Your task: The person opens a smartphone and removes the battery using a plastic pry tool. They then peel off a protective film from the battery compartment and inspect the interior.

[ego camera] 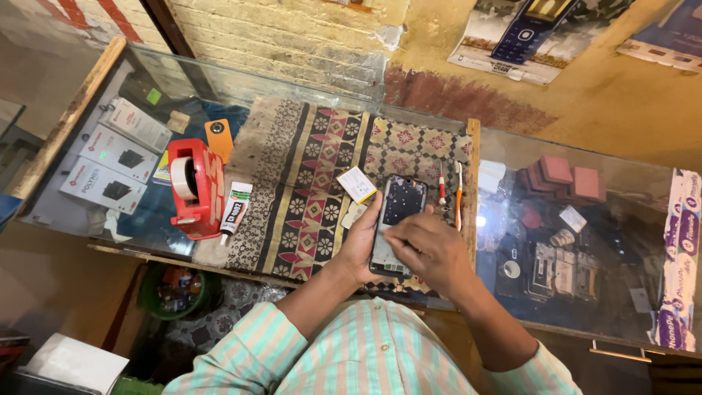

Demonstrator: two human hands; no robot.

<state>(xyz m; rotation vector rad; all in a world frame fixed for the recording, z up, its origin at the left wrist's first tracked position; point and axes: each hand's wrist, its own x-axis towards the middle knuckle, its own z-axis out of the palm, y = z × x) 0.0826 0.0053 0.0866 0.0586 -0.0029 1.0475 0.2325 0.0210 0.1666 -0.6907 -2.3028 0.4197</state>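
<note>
Glass counter (607, 190): runs left to right across the view, with boxes and small parts visible beneath the pane. Far side backs onto a brick and plaster wall (292, 36).

Patterned cloth (307, 175): spread over the middle of the counter, red, black and cream motifs, reaching from the far edge to the near edge.

Red tape dispenser (199, 189): stands on the glass at the cloth's left edge, roll of tape mounted in it. A white glue tube (235, 210) lies just right of it, partly on the cloth.

Opened phone (397, 223): back cover off, dark inner frame exposed, held above the right part of the cloth, long axis running near to far.

Left hand (360, 245): clamped on the phone's left edge, fingers wrapped underneath, thumb along the side.

Right hand (430, 249): fingers bunched together, pressing on the phone's near half. Whether they pinch a tool or part cannot be told.

White card (357, 184): lies on the cloth just left of the phone's far end.

Two thin tools, a red-and-white one (442, 186) and an orange one (458, 192), lie side by side on the cloth right of the phone.
</note>
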